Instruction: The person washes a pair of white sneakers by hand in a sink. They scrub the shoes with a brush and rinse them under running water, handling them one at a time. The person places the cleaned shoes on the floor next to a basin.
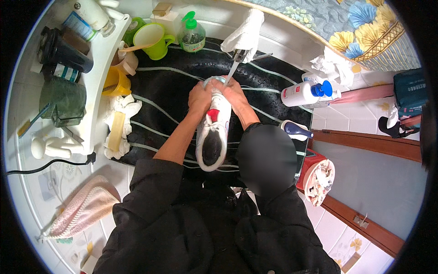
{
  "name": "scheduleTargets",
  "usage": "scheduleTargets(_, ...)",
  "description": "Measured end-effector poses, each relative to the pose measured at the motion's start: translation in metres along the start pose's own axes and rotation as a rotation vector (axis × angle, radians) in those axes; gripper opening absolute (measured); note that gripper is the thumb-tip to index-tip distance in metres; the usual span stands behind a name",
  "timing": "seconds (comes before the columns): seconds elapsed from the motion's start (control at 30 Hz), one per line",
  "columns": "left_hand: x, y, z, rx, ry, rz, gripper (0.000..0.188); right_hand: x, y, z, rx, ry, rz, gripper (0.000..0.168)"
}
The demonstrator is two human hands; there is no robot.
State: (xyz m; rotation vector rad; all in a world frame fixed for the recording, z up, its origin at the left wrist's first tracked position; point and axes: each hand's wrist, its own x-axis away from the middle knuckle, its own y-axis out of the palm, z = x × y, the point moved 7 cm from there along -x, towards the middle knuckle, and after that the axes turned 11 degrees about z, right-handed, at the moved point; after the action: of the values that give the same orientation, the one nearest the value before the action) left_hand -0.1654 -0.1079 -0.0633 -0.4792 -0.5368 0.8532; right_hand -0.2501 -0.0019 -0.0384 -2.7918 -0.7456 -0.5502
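A white sneaker (224, 118) with a red tongue patch and a dark insole lies lengthwise over the black washbasin (164, 89), its heel towards me. Its toe is between my hands. My left hand (201, 97) grips the toe from the left, and my right hand (236, 92) holds it from the right with fingers over the top. Something pale, perhaps a cloth, shows at the toe under the fingers; I cannot tell what it is. Water runs from the metal faucet (240, 54) onto the toe by my right hand. A white cloth (246, 34) drapes over the faucet.
Left of the basin stand a green cup (152, 41), a yellow cup (117, 82) and a wooden block (117, 132) on crumpled white cloth. A soap pump bottle (192, 36) stands behind. To the right are a white pump bottle (297, 94) and a blue-handled brush (296, 130).
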Motion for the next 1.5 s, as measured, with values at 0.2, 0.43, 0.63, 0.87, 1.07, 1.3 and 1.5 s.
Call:
scheduleTargets(0.2, -0.006, -0.028, 0.017, -0.035, -0.029, 0.252, 0.054, 0.025, 0.006, 0.018, -0.145, 0.034, 0.02, 0.071)
scheduleTargets(0.43, 0.037, -0.022, 0.027, 0.192, -0.093, 0.154, 0.079, 0.003, -0.025, 0.009, 0.428, -0.178, 0.343, 0.053)
scheduleTargets(0.63, 0.043, -0.019, -0.002, 0.116, -0.226, 0.094, 0.067, -0.005, -0.016, 0.027, 0.259, -0.069, 0.363, 0.058)
scheduleTargets(0.87, 0.023, -0.022, 0.012, -0.086, -0.114, 0.201, 0.05, 0.045, 0.004, 0.002, 0.072, -0.171, 0.305, 0.084)
scheduleTargets(1.07, 0.027, -0.021, 0.014, -0.003, -0.046, 0.229, 0.053, 0.044, -0.013, 0.012, 0.585, -0.14, 0.44, 0.063)
scheduleTargets(1.3, 0.035, -0.019, 0.025, 0.073, 0.082, 0.171, 0.052, 0.015, -0.034, 0.026, 0.378, 0.024, 0.454, 0.058)
scheduleTargets(1.5, 0.03, -0.021, 0.0, 0.072, -0.081, 0.193, 0.053, 0.057, -0.002, 0.005, 0.535, -0.22, 0.364, 0.072)
